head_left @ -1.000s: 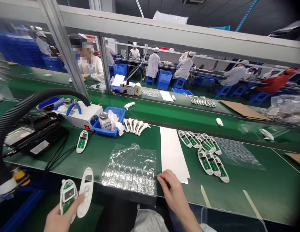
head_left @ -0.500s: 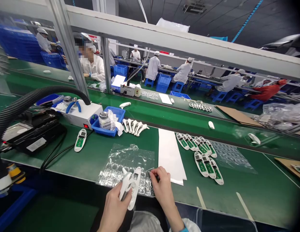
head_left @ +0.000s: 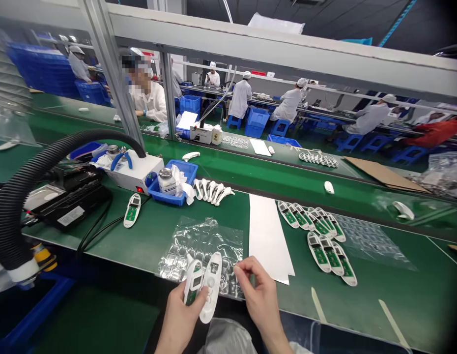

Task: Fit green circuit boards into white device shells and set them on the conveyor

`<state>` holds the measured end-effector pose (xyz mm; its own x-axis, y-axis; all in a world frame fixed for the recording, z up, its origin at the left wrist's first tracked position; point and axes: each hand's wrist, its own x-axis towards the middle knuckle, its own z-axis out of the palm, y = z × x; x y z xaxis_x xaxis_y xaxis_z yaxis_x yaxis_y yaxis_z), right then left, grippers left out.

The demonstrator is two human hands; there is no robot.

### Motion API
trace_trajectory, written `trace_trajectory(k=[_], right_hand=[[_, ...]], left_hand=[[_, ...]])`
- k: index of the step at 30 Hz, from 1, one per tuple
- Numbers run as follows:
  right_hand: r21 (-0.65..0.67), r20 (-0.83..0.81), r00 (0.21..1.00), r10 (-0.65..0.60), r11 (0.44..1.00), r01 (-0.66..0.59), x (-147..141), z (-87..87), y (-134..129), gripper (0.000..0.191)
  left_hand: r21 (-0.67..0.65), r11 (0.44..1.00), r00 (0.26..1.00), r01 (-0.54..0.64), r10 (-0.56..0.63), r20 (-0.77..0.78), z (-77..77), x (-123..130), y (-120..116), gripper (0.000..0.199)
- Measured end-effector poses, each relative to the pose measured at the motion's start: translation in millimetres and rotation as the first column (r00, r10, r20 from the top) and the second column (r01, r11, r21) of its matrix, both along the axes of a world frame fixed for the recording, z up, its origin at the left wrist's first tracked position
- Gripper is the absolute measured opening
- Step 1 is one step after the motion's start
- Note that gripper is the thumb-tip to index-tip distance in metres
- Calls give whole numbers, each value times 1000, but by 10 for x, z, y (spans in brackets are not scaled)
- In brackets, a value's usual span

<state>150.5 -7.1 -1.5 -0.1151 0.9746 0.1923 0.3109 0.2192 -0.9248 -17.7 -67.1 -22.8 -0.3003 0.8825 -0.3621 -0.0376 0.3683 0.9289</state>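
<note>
My left hand [head_left: 183, 309] holds two pieces side by side: a white device body [head_left: 193, 285] with a green circuit board and small dark screen, and a white shell [head_left: 211, 290] with a window and round openings. To the right, my right hand [head_left: 258, 290] is raised by the edge of the clear plastic sheet of pockets [head_left: 177, 255], thumb and forefinger pinched together. Anything between those fingertips is too small to make out. White paper sheets [head_left: 267, 236] lie just beyond my right hand.
Open devices with green boards [head_left: 319, 251] stand in rows at right. A blue bin [head_left: 165, 195] holds a jar, beside white handheld parts [head_left: 213, 191]. A black hose [head_left: 66, 142] arches at left. Opposite sits a person in white [head_left: 151, 101]; several others work farther back.
The view has shifted slightly. In my left hand the device body has turned so its board and screen now show. My right hand's pinched fingers have shifted slightly at the sheet's edge.
</note>
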Motion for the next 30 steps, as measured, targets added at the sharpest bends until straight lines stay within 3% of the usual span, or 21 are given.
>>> trace_trajectory(k=[4, 15, 21, 24, 27, 30], right_hand=[[-17, 1, 996, 89, 996, -89, -195, 42, -25, 20], [-3, 67, 996, 55, 998, -55, -295, -12, -32, 21], [-170, -77, 997, 15, 985, -28, -335, 14, -111, 19], [-211, -94, 993, 68, 974, -87, -399, 13, -132, 21], [-231, -170, 984, 46, 969, -85, -541, 4, -173, 22], [-326, -355, 928, 112, 916, -235, -755, -47, -272, 27]], left_hand=[[16, 1000, 999, 7, -7, 35, 0, 22, -23, 38], [25, 1000, 998, 11, -13, 60, 93, 33, -41, 38], [27, 1000, 996, 15, -18, 83, 81, 10, -59, 38], [114, 993, 999, 35, -39, 30, 149, -34, -97, 32], [165, 986, 1000, -14, 11, 20, 232, -118, -162, 29], [153, 981, 993, -120, 116, 38, 247, -230, -258, 29]])
